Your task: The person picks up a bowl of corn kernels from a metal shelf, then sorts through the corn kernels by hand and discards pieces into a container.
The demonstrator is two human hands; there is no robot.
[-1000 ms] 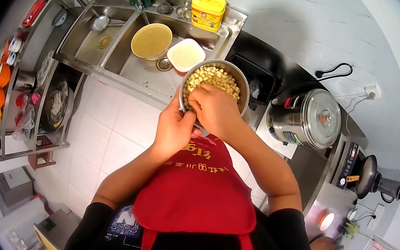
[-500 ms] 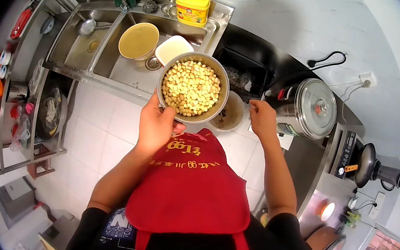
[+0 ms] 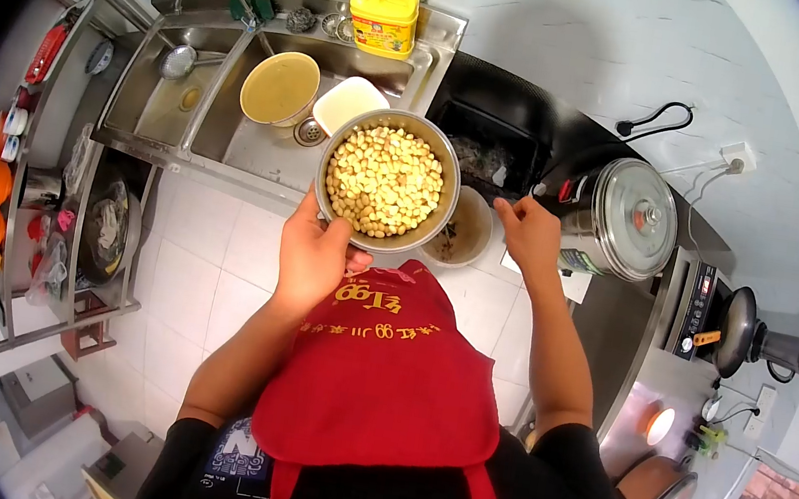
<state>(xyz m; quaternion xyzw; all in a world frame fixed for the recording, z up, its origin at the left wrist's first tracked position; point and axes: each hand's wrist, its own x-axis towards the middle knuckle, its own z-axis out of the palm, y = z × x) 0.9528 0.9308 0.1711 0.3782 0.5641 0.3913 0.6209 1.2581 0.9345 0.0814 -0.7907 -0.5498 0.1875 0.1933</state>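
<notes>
My left hand [image 3: 311,256] grips the near-left rim of a round metal bowl [image 3: 449,196], thumb on the edge and fingers curled beneath. Pale yellow and light brown kernels, looking like peanuts [image 3: 383,182], fill much of it. To the right, my right hand [image 3: 531,232] is apart from the bowl, its fingers curled in and thumb near the index finger. Whatever may be between those fingers is too small to make out. Below and left of that hand stands a light-coloured bucket [image 3: 473,229] with dark scraps inside, partly hidden by the bowl.
Behind the bowl, a steel sink [image 3: 219,160] holds a yellowish basin [image 3: 279,87] and a white square container [image 3: 348,101]. A yellow detergent jug [image 3: 386,21] stands at its back edge. A lidded steel pot [image 3: 630,219] is right, a black tray [image 3: 487,145] behind the bucket.
The view has shifted slightly. My right hand has turned a little, its fingers still curled near the bucket. The bowl stays in my left hand in nearly the same place.
</notes>
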